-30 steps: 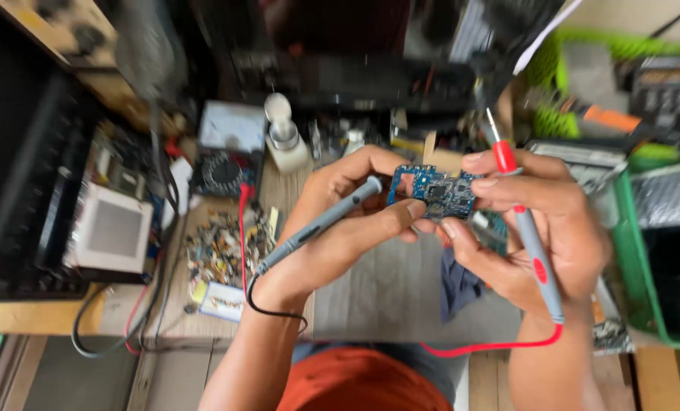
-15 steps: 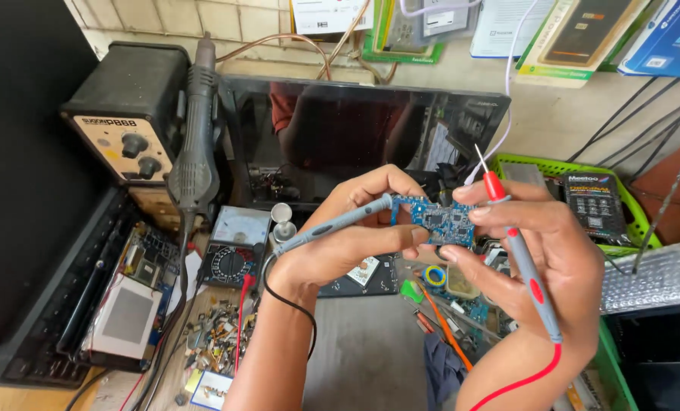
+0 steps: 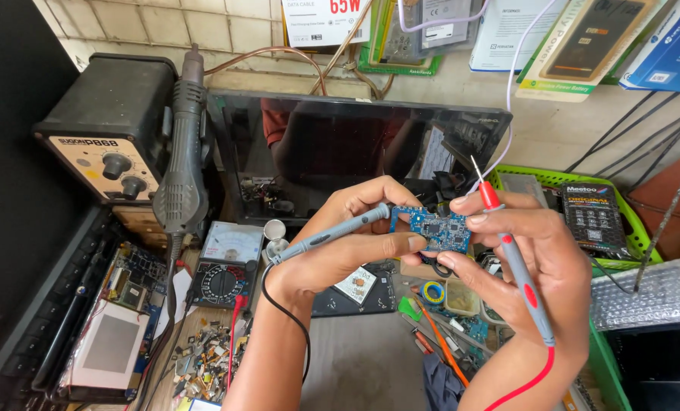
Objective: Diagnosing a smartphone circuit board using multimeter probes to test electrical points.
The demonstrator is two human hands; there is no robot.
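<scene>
Fingers of the left hand close around a slim grey test probe, tip angled onto the small blue circuit board, seemingly to touch a contact. Right hand fingers pinch that board's far edge, steadying it, while a red-tipped grey probe rests tucked along the palm, needle up. An analogue multimeter lies below-left of the fingers

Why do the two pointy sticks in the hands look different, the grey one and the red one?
The grey probe with the black wire sits in the left hand, lying almost flat with its tip at the small blue circuit board. The grey probe with red bands and a red wire is in the right hand, standing steeply with its metal tip in the air, off the board. Both are slim, pen-shaped and wired.
</scene>
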